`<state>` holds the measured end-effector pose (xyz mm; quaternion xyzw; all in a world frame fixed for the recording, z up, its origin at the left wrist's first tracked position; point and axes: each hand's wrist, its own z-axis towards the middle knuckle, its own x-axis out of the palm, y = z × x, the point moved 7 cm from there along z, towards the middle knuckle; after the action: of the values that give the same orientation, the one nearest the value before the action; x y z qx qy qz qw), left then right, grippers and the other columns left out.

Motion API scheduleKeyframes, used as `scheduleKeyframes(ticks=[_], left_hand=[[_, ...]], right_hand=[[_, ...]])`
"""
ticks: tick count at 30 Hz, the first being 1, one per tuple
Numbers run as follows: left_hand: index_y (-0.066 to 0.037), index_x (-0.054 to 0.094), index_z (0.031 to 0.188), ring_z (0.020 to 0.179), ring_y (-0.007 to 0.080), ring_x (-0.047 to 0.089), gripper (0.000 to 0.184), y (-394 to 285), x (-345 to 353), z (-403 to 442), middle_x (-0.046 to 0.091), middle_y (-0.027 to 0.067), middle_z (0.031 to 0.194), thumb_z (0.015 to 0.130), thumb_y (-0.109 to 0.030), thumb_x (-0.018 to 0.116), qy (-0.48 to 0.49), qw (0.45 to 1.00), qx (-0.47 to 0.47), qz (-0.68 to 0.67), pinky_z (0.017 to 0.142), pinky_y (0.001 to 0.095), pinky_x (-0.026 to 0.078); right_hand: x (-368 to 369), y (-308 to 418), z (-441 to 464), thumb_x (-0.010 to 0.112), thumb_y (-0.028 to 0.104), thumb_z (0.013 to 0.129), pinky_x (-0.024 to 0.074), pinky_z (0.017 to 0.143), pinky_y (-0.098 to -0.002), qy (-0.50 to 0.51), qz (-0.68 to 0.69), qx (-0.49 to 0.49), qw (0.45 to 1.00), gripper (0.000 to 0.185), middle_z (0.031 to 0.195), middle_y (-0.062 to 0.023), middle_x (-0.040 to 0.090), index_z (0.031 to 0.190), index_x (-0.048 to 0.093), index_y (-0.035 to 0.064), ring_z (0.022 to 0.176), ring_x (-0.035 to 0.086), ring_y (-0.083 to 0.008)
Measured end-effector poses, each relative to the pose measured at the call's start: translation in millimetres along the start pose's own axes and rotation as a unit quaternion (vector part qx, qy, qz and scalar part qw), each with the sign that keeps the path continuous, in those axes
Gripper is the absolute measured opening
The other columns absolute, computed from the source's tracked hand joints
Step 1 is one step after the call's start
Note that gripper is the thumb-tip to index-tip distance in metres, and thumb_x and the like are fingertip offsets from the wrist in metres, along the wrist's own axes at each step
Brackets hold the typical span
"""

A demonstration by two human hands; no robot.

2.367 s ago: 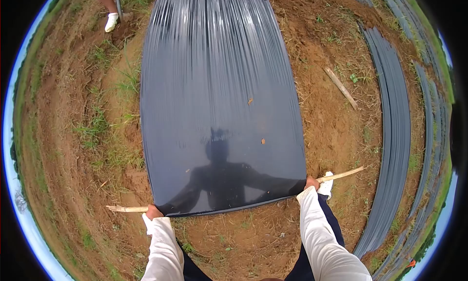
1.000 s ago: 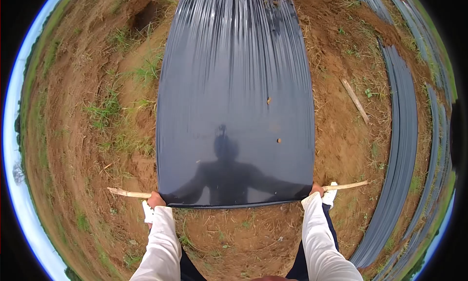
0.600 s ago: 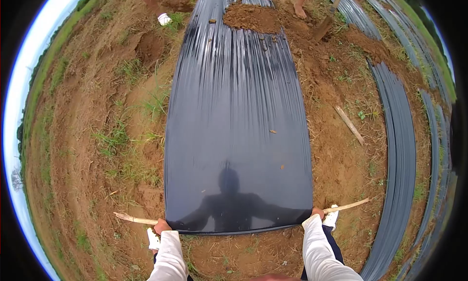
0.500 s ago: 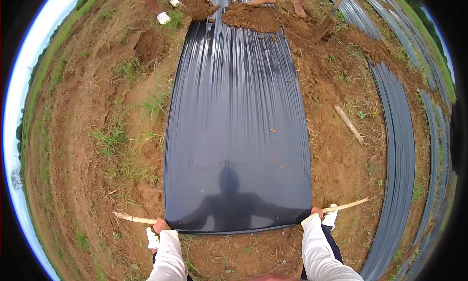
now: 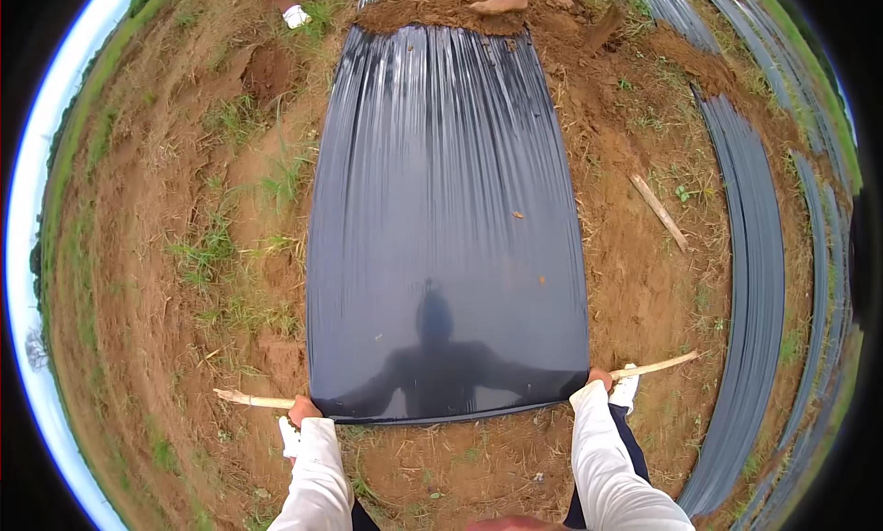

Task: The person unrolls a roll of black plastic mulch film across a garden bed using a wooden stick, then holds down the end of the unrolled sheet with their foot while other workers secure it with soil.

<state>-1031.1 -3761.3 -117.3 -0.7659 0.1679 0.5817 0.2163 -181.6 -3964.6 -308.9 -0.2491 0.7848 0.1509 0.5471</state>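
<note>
Black plastic sheet (image 5: 446, 227), one, widest item: laid out over the ground ahead of the wearer, long axis running straight away from the body, near edge crosswise at the hands; smooth nearby, closely pleated towards its far end. Grey-black plastic strip (image 5: 759, 227), one: well to the sheet's right, roughly lengthwise with it, gently curved. Soil bank (image 5: 423, 6), loose and brown: across the sheet's far end, with a co-worker's bare foot (image 5: 501, 2) on it. Left hand (image 5: 303, 409), clenched about the left stick end (image 5: 248, 398) at the sheet's near left corner; right hand (image 5: 600, 376), likewise clenched about the right stick end (image 5: 670, 364) at the near right corner. Both ends point outwards, crosswise to the sheet; whether they form one stick cannot be told. Loose stick (image 5: 658, 211), one: right of the sheet, slanting. Dry leaf (image 5: 518, 215), small, on the sheet. Step in hand, as judged: tensioning the near edge against the soil-weighted end; the next move calls for an even, level pull from both hands.
</note>
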Motion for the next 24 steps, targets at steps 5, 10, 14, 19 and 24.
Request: scheduleKeyframes(ticks=[5, 10, 14, 19, 24], left_hand=[[0.005, 0.057, 0.086, 0.082, 0.0326, 0.062, 0.032, 40, 58, 57, 0.062, 0.0243, 0.086, 0.084, -0.024, 0.045, 0.162, 0.975, -0.009, -0.153, 0.072, 0.0402, 0.049], [0.001, 0.057, 0.087, 0.076, 0.0251, 0.06, 0.018, -5, 59, 23, 0.062, 0.0109, 0.084, 0.083, -0.014, 0.048, 0.361, 0.71, -0.174, -0.579, 0.073, 0.0337, 0.051], [-0.007, 0.058, 0.094, 0.083, 0.0211, 0.062, 0.016, -5, 54, 15, 0.064, 0.0037, 0.088, 0.084, -0.013, 0.047, 0.421, 0.648, -0.276, -0.571, 0.079, 0.0386, 0.052], [-0.011, 0.054, 0.111, 0.105, 0.0255, 0.053, 0.028, -36, -65, -40, 0.056, 0.0078, 0.117, 0.086, -0.019, 0.045, 0.421, 0.656, -0.185, -0.599, 0.093, 0.042, 0.042], [-0.01, 0.052, 0.118, 0.108, 0.0244, 0.052, 0.035, -51, -242, -88, 0.055, 0.0077, 0.119, 0.086, -0.026, 0.047, 0.444, 0.684, -0.094, -0.572, 0.096, 0.0401, 0.039]], right_hand=[[-76, 21, -41, 0.043, 0.014, 0.082, 0.0492, 0.072, -0.0347, -0.032, 0.433, 0.412, 0.801, 0.028, 0.087, -0.0202, 0.061, 0.088, 0.056, -0.0094, 0.08, 0.06, -0.0273], [-29, 16, -16, 0.053, 0.006, 0.082, 0.0493, 0.065, -0.0391, 0.056, 0.818, 0.324, 0.472, 0.007, 0.08, -0.0091, 0.058, 0.088, 0.053, 0.0026, 0.071, 0.058, -0.0195], [-95, 27, -30, 0.059, 0.009, 0.081, 0.0463, 0.069, -0.0382, 0.046, 0.829, 0.285, 0.478, 0.009, 0.078, -0.0041, 0.059, 0.087, 0.053, 0.0073, 0.077, 0.058, -0.018], [-216, 7, -66, 0.06, 0.016, 0.083, 0.048, 0.076, -0.0393, 0.062, 0.866, 0.223, 0.442, 0.01, 0.079, -0.0036, 0.061, 0.085, 0.053, 0.01, 0.085, 0.061, -0.0194], [-431, -1, -147, 0.058, 0.026, 0.087, 0.0481, 0.083, -0.0462, 0.041, 0.919, 0.146, 0.364, 0.022, 0.098, -0.0113, 0.059, 0.089, 0.047, 0.0069, 0.096, 0.058, -0.0274]])
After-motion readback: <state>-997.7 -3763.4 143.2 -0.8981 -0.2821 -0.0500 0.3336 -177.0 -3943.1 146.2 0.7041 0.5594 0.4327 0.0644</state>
